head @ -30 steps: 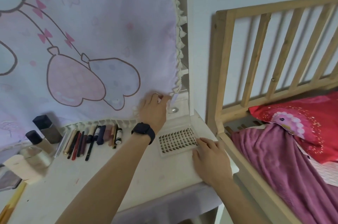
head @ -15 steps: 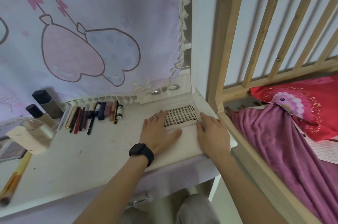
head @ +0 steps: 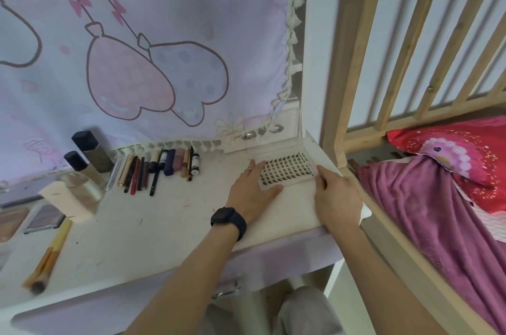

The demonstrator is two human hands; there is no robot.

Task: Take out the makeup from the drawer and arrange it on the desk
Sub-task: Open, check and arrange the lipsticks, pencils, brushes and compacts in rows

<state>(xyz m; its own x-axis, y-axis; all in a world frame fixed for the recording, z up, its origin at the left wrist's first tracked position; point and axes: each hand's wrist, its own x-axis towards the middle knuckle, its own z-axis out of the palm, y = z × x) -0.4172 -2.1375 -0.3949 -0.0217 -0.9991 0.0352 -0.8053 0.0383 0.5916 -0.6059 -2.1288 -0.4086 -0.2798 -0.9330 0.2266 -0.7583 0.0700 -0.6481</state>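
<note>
A clear case of false lashes [head: 287,170] lies flat on the white desk [head: 153,228] near its right back corner, its clear lid standing open. My left hand [head: 250,192] rests flat against the case's left side, thumb along its front edge. My right hand [head: 338,195] touches the case's right edge with its fingertips. A row of pencils, pens and small tubes [head: 156,167] lies to the left. Further left stand dark-capped bottles [head: 90,151], a white tube [head: 68,202], flat palettes [head: 43,218] and a brush [head: 46,255].
A lilac printed curtain [head: 164,33] hangs behind the desk down to its back edge. A wooden bed rail [head: 356,61] stands close on the right, with a purple blanket [head: 427,211] and a red pillow. The lilac drawer front [head: 273,260] sits below the desk edge.
My left hand came down from the curtain's edge to the left side of the lash case. My right hand stayed at the case's right edge. The view tilted downward.
</note>
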